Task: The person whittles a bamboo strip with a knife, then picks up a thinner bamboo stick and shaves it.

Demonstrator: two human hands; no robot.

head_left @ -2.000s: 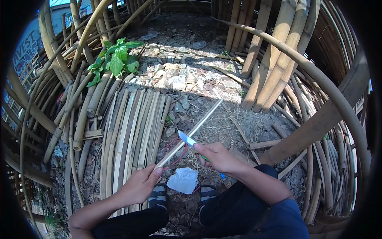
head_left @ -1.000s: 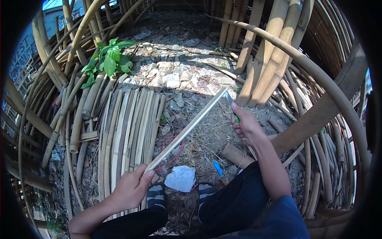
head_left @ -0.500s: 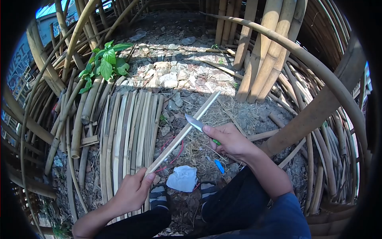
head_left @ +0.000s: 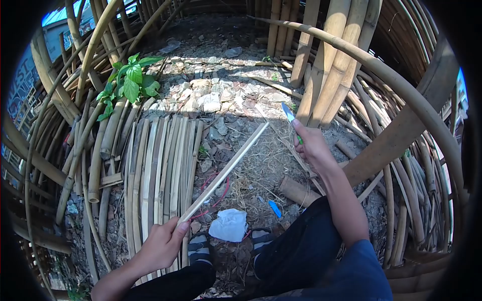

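My left hand (head_left: 161, 244) is closed round the lower end of a pale bamboo strip (head_left: 226, 170), which points up and to the right. My right hand (head_left: 312, 145) grips a knife (head_left: 288, 112) by its green handle, thumb along it, with the blade pointing up and left. The blade is apart from the strip, to the right of its upper end. Left of the strip, many split bamboo strips (head_left: 163, 165) lie side by side on the ground.
White crumpled paper (head_left: 229, 225) and a blue object (head_left: 274, 208) lie near my feet. A leafy plant (head_left: 131, 83) grows at upper left. Thick bamboo poles (head_left: 341, 60) stand at upper right, with a large slanting pole (head_left: 396, 135) on the right.
My right hand has moved up and right with the knife, taking the blade off the strip. My left hand still holds the strip, which has shifted slightly left.
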